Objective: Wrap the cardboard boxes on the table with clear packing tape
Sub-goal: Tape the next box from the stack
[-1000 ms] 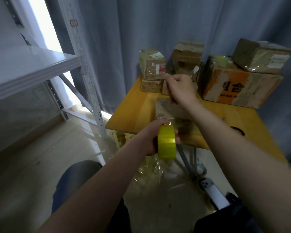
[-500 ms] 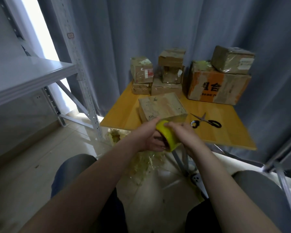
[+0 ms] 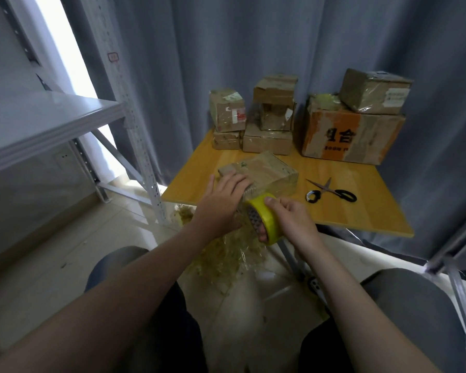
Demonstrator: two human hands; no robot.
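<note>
Head camera, centre of frame: a person's left hand [image 3: 223, 200] rests with straight fingers on the near left corner of a flat brown cardboard box [image 3: 267, 170] at the front edge of a yellow wooden table [image 3: 361, 211]. The right hand [image 3: 293, 222] grips a yellow roll of clear packing tape [image 3: 269, 220] just below the box's near side, thumb on the rim and fingers curled through the core.

The box looks light and stiff-edged, and its taped faces are probably slick. It is best steadied with a palm on top or held by opposite edges. The film is thin and sticky, so it is likely to fold onto itself.

Black-handled scissors [image 3: 345, 195] lie to the right. At upper right, a large cardboard box [image 3: 361, 141] with an orange band shows the black character "合". The smaller print below it and the white label [image 3: 396, 96] on the box stacked above are too blurred to read.
</note>
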